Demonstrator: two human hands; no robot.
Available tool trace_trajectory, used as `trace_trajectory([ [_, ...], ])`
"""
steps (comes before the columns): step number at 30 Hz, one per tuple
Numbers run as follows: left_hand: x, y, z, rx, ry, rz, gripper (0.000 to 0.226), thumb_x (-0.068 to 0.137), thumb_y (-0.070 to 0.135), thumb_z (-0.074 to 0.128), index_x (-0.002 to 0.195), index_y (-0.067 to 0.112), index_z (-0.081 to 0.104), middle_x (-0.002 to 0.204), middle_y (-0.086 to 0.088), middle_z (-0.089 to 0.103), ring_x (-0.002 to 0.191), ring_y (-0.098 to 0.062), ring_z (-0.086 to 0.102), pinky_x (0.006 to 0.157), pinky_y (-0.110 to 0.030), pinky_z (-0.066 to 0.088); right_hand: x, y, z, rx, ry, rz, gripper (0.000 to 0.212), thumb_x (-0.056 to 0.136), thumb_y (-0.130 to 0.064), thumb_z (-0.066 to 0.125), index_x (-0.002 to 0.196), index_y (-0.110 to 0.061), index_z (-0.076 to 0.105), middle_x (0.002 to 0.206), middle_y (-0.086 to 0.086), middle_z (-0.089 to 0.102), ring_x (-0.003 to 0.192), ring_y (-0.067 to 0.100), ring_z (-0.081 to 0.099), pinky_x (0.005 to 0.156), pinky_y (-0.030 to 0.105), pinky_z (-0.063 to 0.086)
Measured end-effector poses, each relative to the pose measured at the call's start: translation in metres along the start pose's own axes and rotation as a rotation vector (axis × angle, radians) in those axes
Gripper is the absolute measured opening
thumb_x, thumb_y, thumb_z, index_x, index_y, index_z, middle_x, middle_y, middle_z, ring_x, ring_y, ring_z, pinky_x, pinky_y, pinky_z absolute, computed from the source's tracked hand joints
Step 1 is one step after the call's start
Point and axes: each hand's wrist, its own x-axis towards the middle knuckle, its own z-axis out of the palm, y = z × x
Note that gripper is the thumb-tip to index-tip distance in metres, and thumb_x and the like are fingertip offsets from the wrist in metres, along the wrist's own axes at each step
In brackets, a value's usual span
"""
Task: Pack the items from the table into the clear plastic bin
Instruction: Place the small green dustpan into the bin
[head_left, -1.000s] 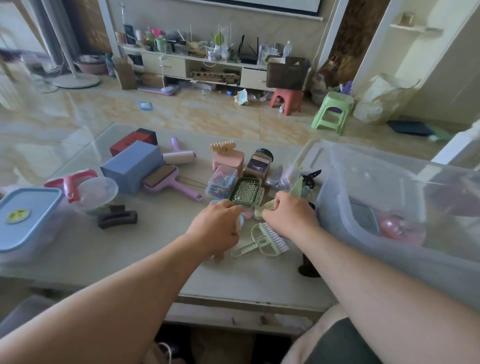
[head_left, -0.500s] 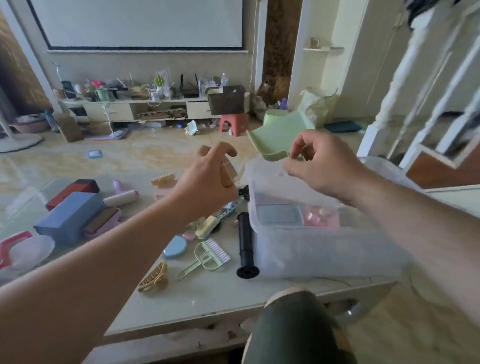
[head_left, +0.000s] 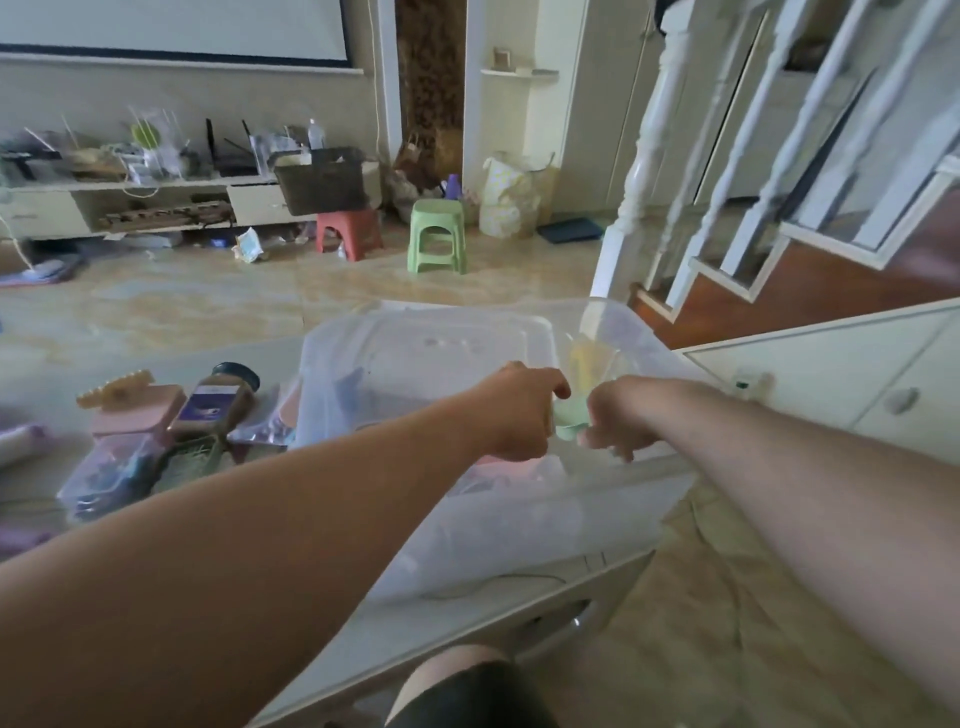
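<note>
Room: living area with a glossy marble-pattern floor (head_left: 171, 306); a low TV cabinet (head_left: 130, 205) stood along the far wall, a white stair railing (head_left: 691, 156) rose at the right.
Stools: a red stool (head_left: 349, 233) and a green stool (head_left: 436, 235) stood side by side on the floor beyond the table.
Table: a pale table (head_left: 467, 618) ran across the lower frame; a white cabinet (head_left: 841, 374) sat just beyond its right end.
Clear plastic bin: the clear plastic bin (head_left: 519, 509) sat on the right part of the table, open at the top; blurred pink and blue shapes showed through its walls, not identifiable.
Left hand: the left hand (head_left: 514, 410) was held above the bin, fingers curled; it touched the left side of the pale green item (head_left: 569, 415). Whether it actually gripped the item could not be told.
Right hand: the right hand (head_left: 618, 415) was held above the bin, fingers curled downward at the right side of the green item; the hold could not be confirmed because of blur.
Pale green item: located between the two hands, over the bin's open interior.
Items remaining on table: left of the bin lay a brown jar with dark lid (head_left: 218, 400), a pink box (head_left: 137, 415) with a beige claw clip (head_left: 114, 387) on top, a clear bag of small parts (head_left: 111, 473) and a green tray (head_left: 189, 460), all close together.
</note>
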Motion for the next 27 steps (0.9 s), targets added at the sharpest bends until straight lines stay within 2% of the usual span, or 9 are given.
trace_trajectory([
  [3,0.03,-0.012,0.011,0.035,-0.059,-0.029,0.073,0.086,0.014,0.072,0.152,0.024,0.043,0.14,-0.004,0.056,0.13,-0.026,0.052,0.089,-0.026,0.041,0.033,-0.007,0.001,-0.079,-0.177,0.03,0.053,0.101,-0.057,0.049,0.087,-0.01,0.068,0.094,0.003,0.079,0.09,0.025,0.076,0.092,0.037,0.055],
  [8,0.057,-0.029,0.025,0.033,-0.075,-0.087,0.058,0.077,0.019,0.085,0.129,0.018,0.059,0.116,-0.002,0.068,0.109,-0.026,0.063,0.09,-0.038,0.055,0.053,-0.004,0.012,-0.196,-0.321,0.022,0.038,0.107,-0.031,0.054,0.132,-0.004,0.062,0.077,0.007,0.065,0.058,0.017,0.057,0.052,0.019,0.051],
  [10,0.062,-0.034,0.033,0.003,-0.063,-0.096,0.048,0.076,0.021,0.084,0.118,0.018,0.061,0.107,-0.002,0.068,0.1,-0.025,0.065,0.082,-0.037,0.057,0.053,-0.006,0.012,-0.22,-0.281,-0.008,0.023,0.106,-0.015,0.057,0.124,-0.005,0.065,0.08,0.006,0.057,0.049,0.013,0.058,0.041,0.019,0.047],
  [12,0.064,-0.039,0.04,-0.034,-0.063,-0.109,0.046,0.074,0.022,0.084,0.115,0.02,0.062,0.104,-0.001,0.068,0.096,-0.024,0.064,0.079,-0.033,0.056,0.055,-0.005,0.011,-0.227,-0.222,-0.065,0.012,0.102,-0.006,0.058,0.108,-0.006,0.068,0.092,0.009,0.061,0.054,0.008,0.068,0.05,0.019,0.053],
  [14,0.065,-0.041,0.043,-0.073,-0.046,-0.111,0.047,0.074,0.025,0.083,0.115,0.022,0.062,0.103,0.001,0.067,0.095,-0.022,0.064,0.078,-0.033,0.055,0.061,0.0,0.008,-0.007,-0.044,-0.114,0.027,0.097,-0.004,0.057,0.119,-0.012,0.068,0.106,0.009,0.066,0.078,0.021,0.07,0.064,0.03,0.055],
  [16,0.065,-0.041,0.043,-0.066,-0.031,-0.103,0.048,0.074,0.03,0.083,0.117,0.021,0.062,0.102,0.002,0.068,0.094,-0.022,0.064,0.079,-0.033,0.056,0.061,0.003,0.004,0.516,0.081,-0.166,0.041,0.091,-0.005,0.053,0.125,-0.026,0.062,0.109,0.01,0.066,0.08,0.024,0.065,0.066,0.033,0.051],
  [19,0.064,-0.041,0.044,-0.076,0.038,-0.103,0.049,0.073,0.033,0.081,0.116,0.021,0.062,0.098,0.001,0.072,0.091,-0.024,0.068,0.075,-0.033,0.057,0.056,-0.007,0.003,1.022,-0.089,-0.278,0.044,0.088,-0.002,0.055,0.125,-0.024,0.063,0.099,0.014,0.073,0.074,0.023,0.066,0.069,0.035,0.057],
  [22,0.064,-0.039,0.042,-0.203,0.131,-0.122,0.054,0.075,0.032,0.079,0.121,0.018,0.056,0.099,-0.001,0.07,0.086,-0.026,0.069,0.07,-0.034,0.056,0.057,-0.011,0.007,0.968,-0.028,-0.268,0.032,0.092,-0.016,0.059,0.123,-0.022,0.063,0.089,0.011,0.071,0.073,0.023,0.064,0.07,0.036,0.061],
  [27,0.065,-0.043,0.043,-0.339,0.116,-0.148,0.073,0.069,0.028,0.084,0.132,0.023,0.047,0.11,0.0,0.07,0.086,-0.024,0.069,0.073,-0.04,0.061,0.063,-0.003,0.013,0.92,0.057,-0.256,0.048,0.091,-0.029,0.072,0.134,-0.021,0.053,0.094,0.015,0.076,0.073,0.025,0.07,0.072,0.041,0.062],
])
